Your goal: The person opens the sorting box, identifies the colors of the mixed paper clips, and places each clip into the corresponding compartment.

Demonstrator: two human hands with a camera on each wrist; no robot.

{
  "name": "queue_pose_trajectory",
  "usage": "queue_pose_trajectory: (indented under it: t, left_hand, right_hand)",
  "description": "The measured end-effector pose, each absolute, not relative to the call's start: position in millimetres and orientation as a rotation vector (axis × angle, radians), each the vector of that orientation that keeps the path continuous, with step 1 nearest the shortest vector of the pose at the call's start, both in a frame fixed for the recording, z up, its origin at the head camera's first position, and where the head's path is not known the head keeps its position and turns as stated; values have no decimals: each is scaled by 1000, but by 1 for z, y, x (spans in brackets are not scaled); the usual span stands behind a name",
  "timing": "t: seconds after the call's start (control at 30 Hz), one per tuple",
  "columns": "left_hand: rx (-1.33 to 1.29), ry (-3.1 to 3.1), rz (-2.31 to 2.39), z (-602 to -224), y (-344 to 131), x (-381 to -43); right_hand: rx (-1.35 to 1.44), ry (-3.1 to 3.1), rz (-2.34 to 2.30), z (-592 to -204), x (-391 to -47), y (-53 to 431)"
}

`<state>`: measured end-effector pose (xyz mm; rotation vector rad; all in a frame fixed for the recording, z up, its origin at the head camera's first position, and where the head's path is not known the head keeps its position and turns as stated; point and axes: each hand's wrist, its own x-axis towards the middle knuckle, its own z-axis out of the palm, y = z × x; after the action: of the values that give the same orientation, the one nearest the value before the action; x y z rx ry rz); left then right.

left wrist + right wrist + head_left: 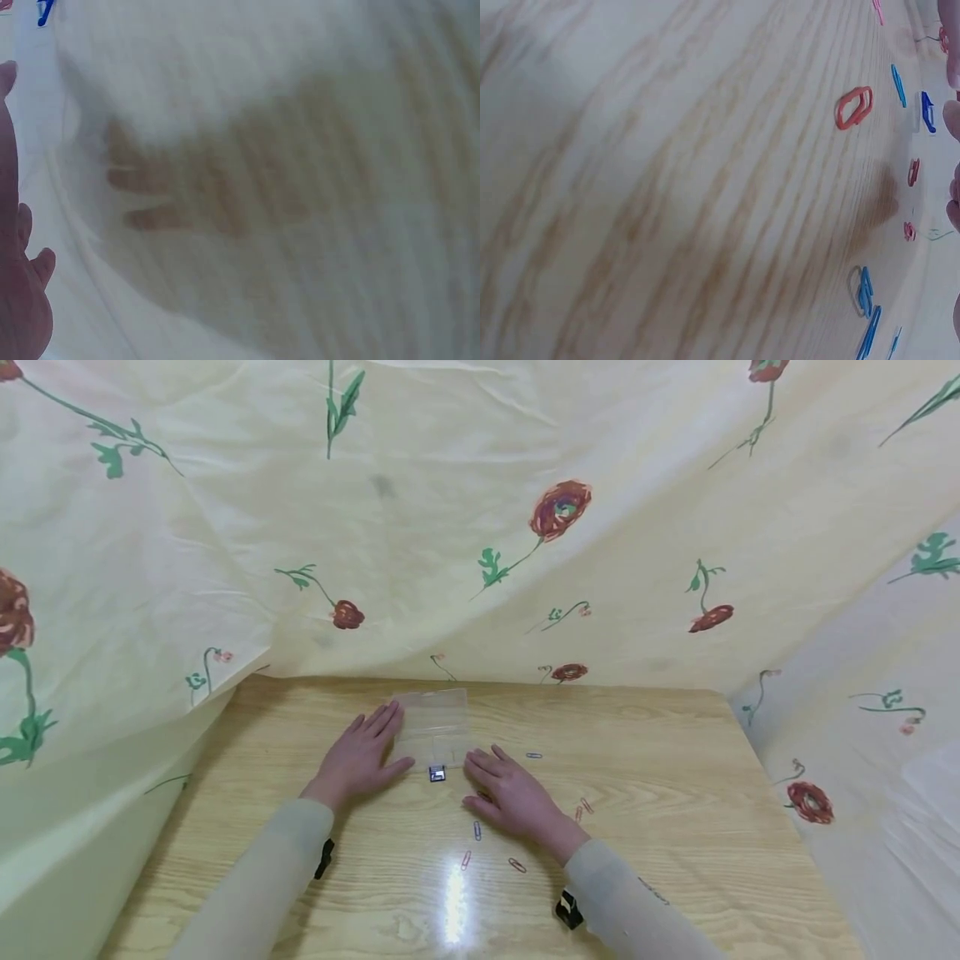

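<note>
A shallow clear plastic box (431, 712) lies on the table with its lid apparently folded back. At its front edge is a small blue-and-white piece (437, 773), perhaps a latch or label. My left hand (357, 760) lies at the box's left side, fingers extended and fingertips at its edge. The right hand (516, 792) rests by the front right corner, fingers loosely bent and holding nothing visible. Near it are a blue paper clip (477, 831) and a red paper clip (517, 865). Only parts of the hands show in the wrist views.
More paper clips lie scattered on the wooden table (660, 777): a blue one (534, 755) behind the right hand, a pink one (466, 860) in front, and red ones (587, 806) beside the right wrist. Flowered cloth (450, 527) hangs at the back and sides.
</note>
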<state>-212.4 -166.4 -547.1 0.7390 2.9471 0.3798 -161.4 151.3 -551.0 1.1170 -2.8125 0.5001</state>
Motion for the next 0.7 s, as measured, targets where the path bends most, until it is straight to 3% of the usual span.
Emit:
queue_pose_trajectory:
  t: [0.7]
  left_hand:
    - [697,2870,428,-541,-164,-211]
  right_hand:
    - [1121,-2817,459,-551,-159,150]
